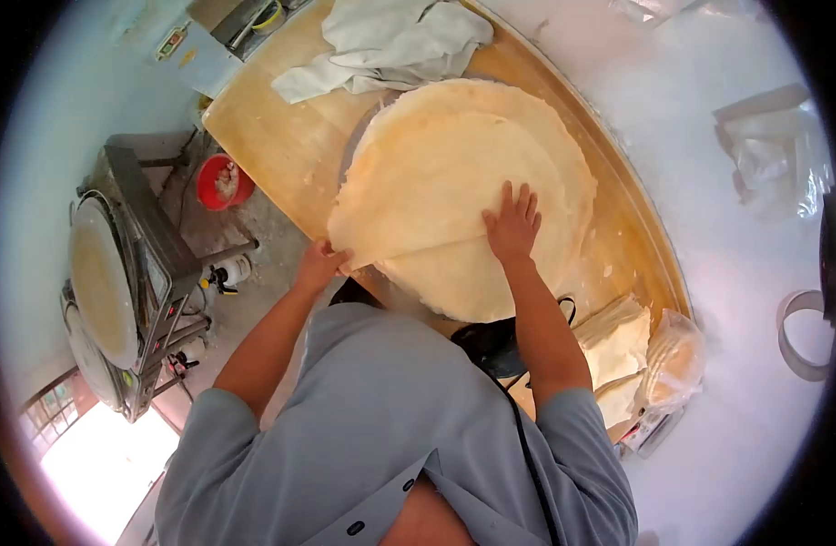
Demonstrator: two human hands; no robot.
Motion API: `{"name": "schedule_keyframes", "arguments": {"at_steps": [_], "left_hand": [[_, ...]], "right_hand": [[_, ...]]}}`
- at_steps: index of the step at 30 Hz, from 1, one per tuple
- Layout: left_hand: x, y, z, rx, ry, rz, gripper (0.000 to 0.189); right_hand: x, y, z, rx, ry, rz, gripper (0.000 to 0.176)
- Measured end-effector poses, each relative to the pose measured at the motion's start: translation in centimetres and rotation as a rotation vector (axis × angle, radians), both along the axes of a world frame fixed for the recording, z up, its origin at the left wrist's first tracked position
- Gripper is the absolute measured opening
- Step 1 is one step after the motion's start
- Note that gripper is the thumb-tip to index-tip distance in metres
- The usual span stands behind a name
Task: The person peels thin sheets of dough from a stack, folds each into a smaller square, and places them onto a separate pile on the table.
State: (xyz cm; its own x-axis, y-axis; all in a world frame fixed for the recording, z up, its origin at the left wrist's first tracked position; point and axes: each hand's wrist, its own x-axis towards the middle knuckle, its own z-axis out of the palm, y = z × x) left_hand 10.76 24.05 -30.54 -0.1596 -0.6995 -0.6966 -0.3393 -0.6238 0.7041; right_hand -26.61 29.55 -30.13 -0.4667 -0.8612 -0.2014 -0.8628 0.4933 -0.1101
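A stack of large, thin, round flatbread sheets [436, 173] lies on the wooden table in front of me. The top sheet has a straight edge running across the near part of the stack, with another pale sheet showing below it. At the near left corner of that edge, my left hand [320, 265] is closed, pinching the top flatbread sheet between thumb and fingers. My right hand [513, 226] rests flat on the sheet's right side, fingers spread. Under the stack, part of a grey round surface peeks out at the left.
A crumpled whitish cloth [390, 45] lies at the table's far side. Folded sheets [615, 341] and a plastic bag of flat rounds [674, 359] sit at the near right. Left, round griddles [104, 282] stand on a metal frame, near a red bucket [208, 187] on the floor.
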Motion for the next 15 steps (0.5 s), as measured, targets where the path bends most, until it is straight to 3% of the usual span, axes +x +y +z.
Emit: {"name": "schedule_keyframes", "arguments": {"at_steps": [4,6,8,10,12,15], "left_hand": [[0.3,0.0,0.3,0.129,0.032,0.023,0.03],[0.9,-0.5,-0.2,0.225,0.103,-0.073,0.029],[1.2,-0.8,0.3,0.173,0.058,-0.08,0.026],[0.9,-1.2,2.0,0.119,0.011,-0.097,0.023],[-0.3,-1.7,4.8,0.135,0.219,0.061,0.02],[-2.6,-3.1,9.8,0.138,0.383,0.1,0.015]], "right_hand": [[-0.5,-0.4,0.3,0.017,-0.032,0.017,0.073],[0.1,-0.9,0.6,-0.078,0.027,0.128,0.068],[1.8,-1.4,1.4,-0.167,-0.321,0.317,0.063],[6.5,-1.7,5.8,-0.169,-0.531,0.488,0.061],[11.1,-1.8,8.8,-0.292,-0.401,0.666,0.057],[15.0,-3.4,12.6,-0.247,-0.286,0.685,0.044]]}}
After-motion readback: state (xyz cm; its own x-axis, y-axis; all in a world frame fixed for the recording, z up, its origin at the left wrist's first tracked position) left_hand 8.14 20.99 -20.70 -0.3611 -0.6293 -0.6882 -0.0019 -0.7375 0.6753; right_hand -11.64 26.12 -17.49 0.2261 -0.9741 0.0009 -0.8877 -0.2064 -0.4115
